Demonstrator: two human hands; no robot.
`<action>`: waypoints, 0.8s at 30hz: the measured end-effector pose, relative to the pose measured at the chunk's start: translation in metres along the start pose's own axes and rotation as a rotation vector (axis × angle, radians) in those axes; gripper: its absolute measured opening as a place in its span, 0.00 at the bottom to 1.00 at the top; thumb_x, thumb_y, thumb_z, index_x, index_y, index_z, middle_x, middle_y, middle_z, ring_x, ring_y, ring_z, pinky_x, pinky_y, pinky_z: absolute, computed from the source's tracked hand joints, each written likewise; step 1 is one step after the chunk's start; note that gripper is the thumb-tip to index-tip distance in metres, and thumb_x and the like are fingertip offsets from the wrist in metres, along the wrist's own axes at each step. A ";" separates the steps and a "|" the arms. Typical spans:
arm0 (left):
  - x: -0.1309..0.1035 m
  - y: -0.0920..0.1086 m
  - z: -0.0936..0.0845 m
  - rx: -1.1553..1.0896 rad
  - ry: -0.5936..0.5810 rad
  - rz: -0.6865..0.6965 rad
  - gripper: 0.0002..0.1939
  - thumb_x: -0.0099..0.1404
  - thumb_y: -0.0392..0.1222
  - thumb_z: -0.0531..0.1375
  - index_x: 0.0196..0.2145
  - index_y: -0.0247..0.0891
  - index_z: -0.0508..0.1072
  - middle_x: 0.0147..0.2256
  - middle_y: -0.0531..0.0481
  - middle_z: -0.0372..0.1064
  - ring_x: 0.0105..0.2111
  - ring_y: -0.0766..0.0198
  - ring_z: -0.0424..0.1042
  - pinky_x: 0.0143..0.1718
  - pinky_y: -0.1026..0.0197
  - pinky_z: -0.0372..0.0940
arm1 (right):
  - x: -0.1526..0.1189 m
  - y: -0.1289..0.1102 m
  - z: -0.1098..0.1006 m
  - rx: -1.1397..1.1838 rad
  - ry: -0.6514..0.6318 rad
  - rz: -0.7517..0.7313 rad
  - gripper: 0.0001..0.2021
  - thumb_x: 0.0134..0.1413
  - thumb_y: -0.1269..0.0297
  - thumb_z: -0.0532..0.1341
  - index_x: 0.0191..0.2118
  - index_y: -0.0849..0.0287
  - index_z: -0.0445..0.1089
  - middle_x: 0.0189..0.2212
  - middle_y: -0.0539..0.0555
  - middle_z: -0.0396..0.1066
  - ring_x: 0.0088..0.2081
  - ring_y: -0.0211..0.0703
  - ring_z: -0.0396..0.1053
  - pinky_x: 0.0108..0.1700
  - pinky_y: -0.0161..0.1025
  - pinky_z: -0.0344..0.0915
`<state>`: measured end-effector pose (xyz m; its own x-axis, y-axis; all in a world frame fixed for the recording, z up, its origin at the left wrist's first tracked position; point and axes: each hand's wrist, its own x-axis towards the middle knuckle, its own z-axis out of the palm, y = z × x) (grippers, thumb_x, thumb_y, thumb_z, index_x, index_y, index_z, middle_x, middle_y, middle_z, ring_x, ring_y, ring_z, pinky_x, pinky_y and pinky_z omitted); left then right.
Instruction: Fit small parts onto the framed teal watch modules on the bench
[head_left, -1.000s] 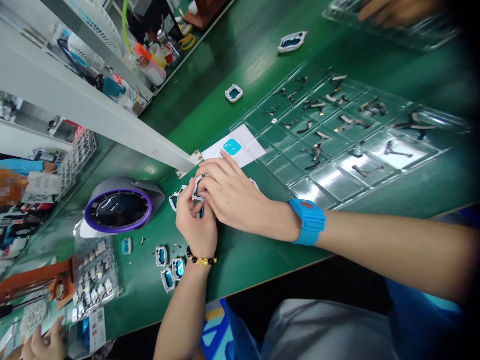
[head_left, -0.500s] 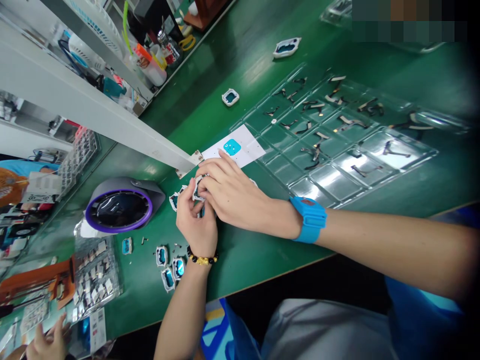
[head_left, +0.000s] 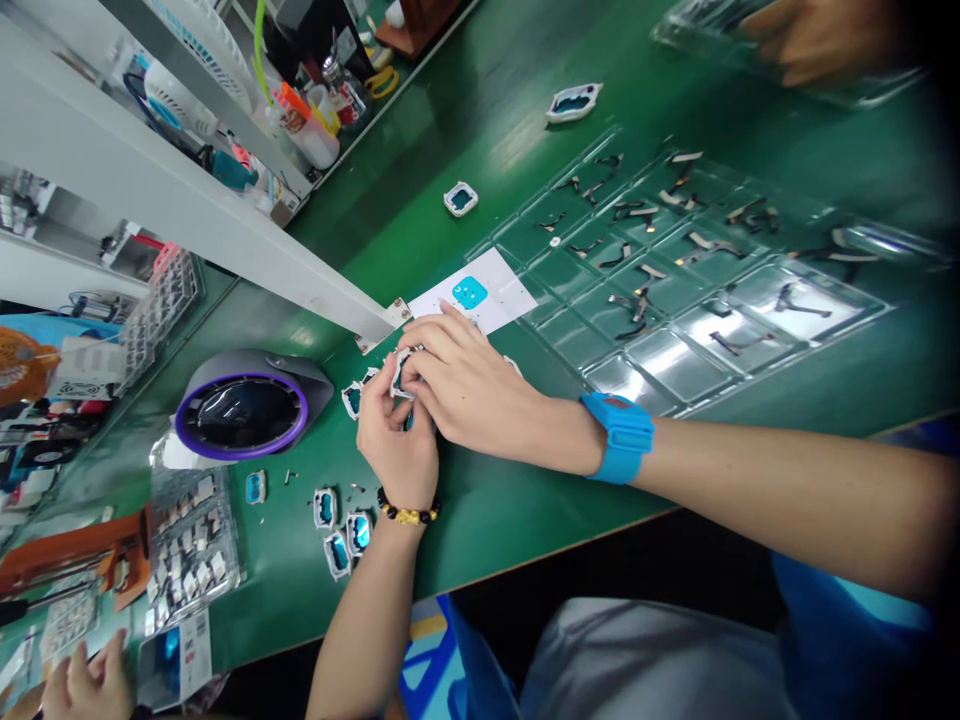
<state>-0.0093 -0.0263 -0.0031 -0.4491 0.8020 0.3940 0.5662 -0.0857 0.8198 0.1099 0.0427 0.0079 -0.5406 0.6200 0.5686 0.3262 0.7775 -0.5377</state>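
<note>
Just below the white card, my left hand [head_left: 397, 445] is closed around a small white-rimmed watch case [head_left: 403, 373] with a dark inside, held tilted up. My right hand [head_left: 480, 395] reaches across from the right, its curled fingertips pressed into the same case. What those fingertips pinch, if anything, is hidden. More watch cases [head_left: 352, 398] lie partly covered beside my left hand. Others with blue film inside [head_left: 337, 553] rest near my left wrist. A white card [head_left: 499, 290] with a blue rounded square and tiny dark specks lies beyond my right fingers.
A clear compartment tray [head_left: 652, 375] with small flex cables spreads to the right. A grey metal post [head_left: 300, 280] stands near my hands, beside a purple-rimmed device [head_left: 244, 405]. Two cases [head_left: 460, 199] sit farther back. Other people's hands [head_left: 825, 35] show upper right and lower left [head_left: 90, 685].
The view has shifted slightly. Both my hands keep nearly the same hold on the watch case. At the upper right, another person's hand shows where the earlier picture was masked.
</note>
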 end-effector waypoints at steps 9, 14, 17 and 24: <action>-0.001 0.001 0.001 0.021 0.010 -0.013 0.20 0.67 0.39 0.65 0.56 0.40 0.74 0.58 0.41 0.73 0.48 0.62 0.78 0.42 0.65 0.77 | -0.001 0.000 0.002 -0.011 0.024 -0.010 0.10 0.67 0.75 0.52 0.40 0.65 0.72 0.50 0.64 0.69 0.58 0.56 0.62 0.73 0.63 0.49; -0.001 0.001 0.001 -0.013 0.011 -0.020 0.20 0.66 0.38 0.66 0.56 0.41 0.74 0.59 0.41 0.72 0.51 0.60 0.77 0.44 0.63 0.77 | 0.000 0.000 0.001 0.039 0.039 -0.014 0.11 0.66 0.76 0.52 0.38 0.62 0.71 0.49 0.63 0.69 0.58 0.56 0.62 0.72 0.64 0.51; -0.001 0.001 0.001 -0.014 0.014 -0.014 0.20 0.67 0.38 0.66 0.56 0.41 0.74 0.58 0.42 0.73 0.51 0.60 0.77 0.45 0.63 0.77 | -0.001 0.000 0.001 0.066 0.047 -0.012 0.12 0.66 0.76 0.51 0.38 0.60 0.71 0.49 0.62 0.69 0.57 0.55 0.63 0.70 0.66 0.53; -0.002 -0.001 0.001 -0.002 0.019 0.019 0.20 0.67 0.38 0.66 0.56 0.41 0.75 0.59 0.41 0.73 0.52 0.60 0.77 0.43 0.64 0.77 | -0.001 0.000 0.003 0.067 0.053 -0.022 0.12 0.67 0.75 0.51 0.37 0.62 0.71 0.49 0.63 0.69 0.57 0.56 0.63 0.71 0.63 0.52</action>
<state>-0.0089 -0.0270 -0.0050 -0.4512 0.7887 0.4176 0.5735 -0.1023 0.8128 0.1080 0.0420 0.0049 -0.5048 0.6091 0.6117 0.2613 0.7831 -0.5643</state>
